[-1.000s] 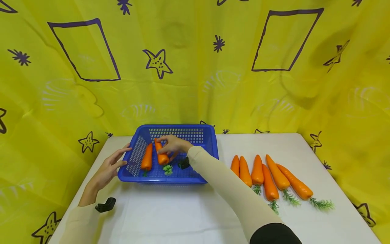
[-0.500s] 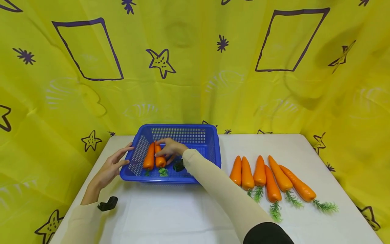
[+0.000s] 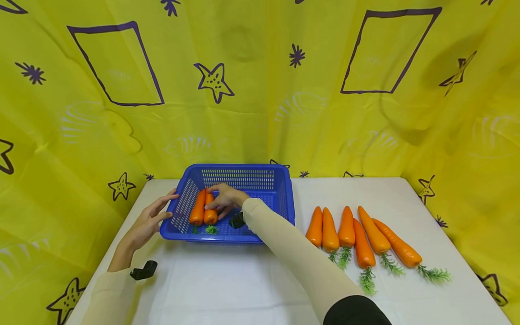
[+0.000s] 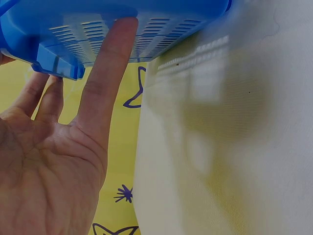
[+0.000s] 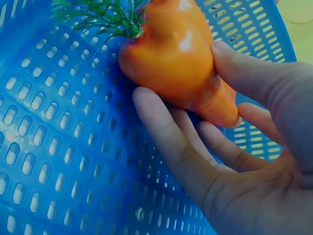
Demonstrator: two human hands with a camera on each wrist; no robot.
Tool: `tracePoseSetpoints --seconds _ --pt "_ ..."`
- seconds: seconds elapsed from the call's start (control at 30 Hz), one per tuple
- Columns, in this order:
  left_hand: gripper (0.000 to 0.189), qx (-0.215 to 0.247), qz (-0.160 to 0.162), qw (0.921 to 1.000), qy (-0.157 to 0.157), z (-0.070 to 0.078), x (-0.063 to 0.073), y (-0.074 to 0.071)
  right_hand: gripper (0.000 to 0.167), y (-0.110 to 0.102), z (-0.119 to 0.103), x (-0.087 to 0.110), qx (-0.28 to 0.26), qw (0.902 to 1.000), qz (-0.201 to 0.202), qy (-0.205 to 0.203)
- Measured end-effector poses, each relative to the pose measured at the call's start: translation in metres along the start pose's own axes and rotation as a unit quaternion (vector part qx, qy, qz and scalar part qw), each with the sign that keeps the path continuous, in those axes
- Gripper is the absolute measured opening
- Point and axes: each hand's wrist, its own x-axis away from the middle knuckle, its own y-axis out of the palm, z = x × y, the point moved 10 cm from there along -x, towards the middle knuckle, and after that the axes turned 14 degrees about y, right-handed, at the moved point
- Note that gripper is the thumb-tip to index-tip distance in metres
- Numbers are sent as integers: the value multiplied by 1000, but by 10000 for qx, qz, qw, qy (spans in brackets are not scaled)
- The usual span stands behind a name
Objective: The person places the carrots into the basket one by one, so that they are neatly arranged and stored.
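A blue plastic basket (image 3: 284, 198) with slotted walls stands at the back left of the table. Two orange carrots with green tops lie side by side in its left part, a left carrot (image 3: 197, 208) and a second carrot (image 3: 210, 215). My right hand (image 3: 227, 198) reaches in and holds the second carrot, thumb on one side and fingers along the other, as the right wrist view shows of the carrot (image 5: 168, 54). My left hand (image 3: 146, 221) rests against the basket's left side, its fingers fairly straight; one fingertip touches the outer wall (image 4: 156, 29) in the left wrist view.
Several more carrots (image 3: 346, 228) lie loosely fanned on the white table (image 3: 219, 284), right of the basket, green tops toward me. A yellow curtain (image 3: 252, 126) with dark drawings closes off the back and sides. My right sleeve (image 3: 296, 248) crosses over the basket's front rim.
My right hand has shifted the second carrot left, up beside the first one; a gap between them has closed. The left hand stays at the basket's side.
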Motion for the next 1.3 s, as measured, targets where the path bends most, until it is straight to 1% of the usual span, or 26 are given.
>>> tracePoseSetpoints --seconds 0.3,0.57,0.8,1.13,1.3 --pt "53 -31 6 10000 7 0 0 0 69 0 1 -2 8 10000 -1 -22" --pt "52 46 -6 10000 24 0 0 0 72 -1 0 1 169 9998 20 -71" --pt "52 19 -11 10000 20 0 0 0 73 -3 1 4 364 9993 8 -67" --pt "53 330 -10 9994 60 -1 0 1 73 -6 1 14 572 9983 -97 23" --pt "52 310 -27 9995 104 -1 0 1 73 -5 1 17 721 9973 -107 34"
